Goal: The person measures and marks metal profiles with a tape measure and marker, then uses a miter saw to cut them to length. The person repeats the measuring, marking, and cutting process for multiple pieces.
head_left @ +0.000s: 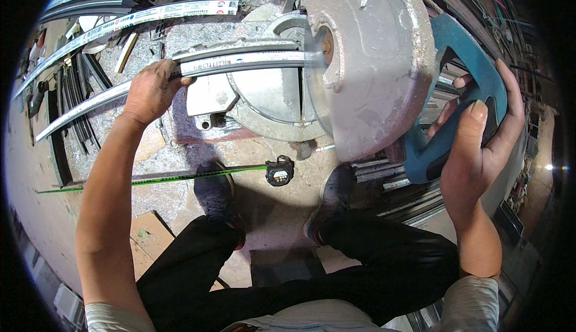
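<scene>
My left hand (155,92) is closed around a long metal profile (85,115) wrapped in printed film. The profile lies along the fence (234,48) of a miter saw, and its right end reaches the saw blade (315,86). A large, dusty, translucent guard (384,56) covers much of the blade. On the right, my right hand (471,158) grips the teal saw handle (474,41), its fingers passing through the loop and its thumb lying along the inner edge. The silver saw base (264,95) sits under the profile.
A black tape measure (279,170) lies in front of the saw, its green tape drawn out to the left. Another film-covered profile (198,9) stretches across the upper left. Dark offcuts (75,101) lie at left; more profiles (414,209) are stacked beside my right leg.
</scene>
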